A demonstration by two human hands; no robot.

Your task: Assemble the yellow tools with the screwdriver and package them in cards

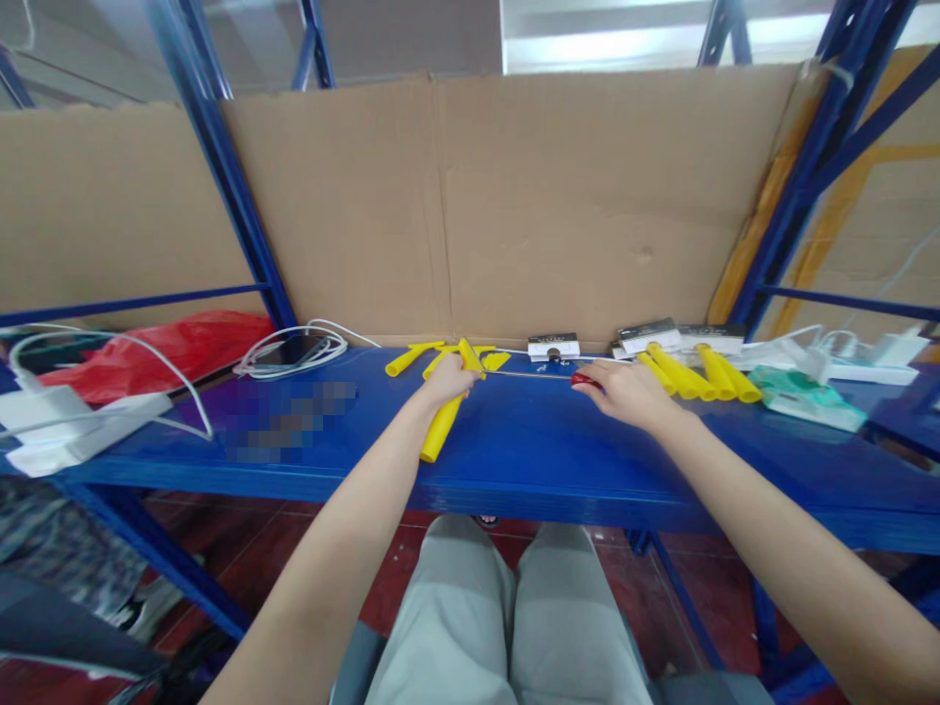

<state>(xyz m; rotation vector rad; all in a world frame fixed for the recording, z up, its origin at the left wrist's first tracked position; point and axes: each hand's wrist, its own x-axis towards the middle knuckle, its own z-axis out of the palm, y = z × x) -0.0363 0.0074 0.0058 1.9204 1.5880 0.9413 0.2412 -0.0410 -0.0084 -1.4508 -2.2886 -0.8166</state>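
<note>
My left hand (446, 380) is closed around a yellow tube (441, 431) that slants over the blue bench, its lower end toward the front edge. In my right hand (628, 390) is a red-handled screwdriver (525, 374), gripped by the handle. Its long thin metal shaft lies nearly level and points left, its tip reaching the yellow tube's upper part beside my left fingers. Whether the tip touches the tube I cannot tell. Behind my left hand are more yellow pieces, one a tube (402, 362). Several yellow tubes (682, 377) lie just past my right hand.
Along the back of the blue bench (529, 441) are small black-and-white boxes (553, 348) against a cardboard panel (587, 196). A coiled white cable (323, 343), red bag (183, 348) and power strip (88, 431) are left. A green packet (808, 399) lies right. Blue posts frame both sides.
</note>
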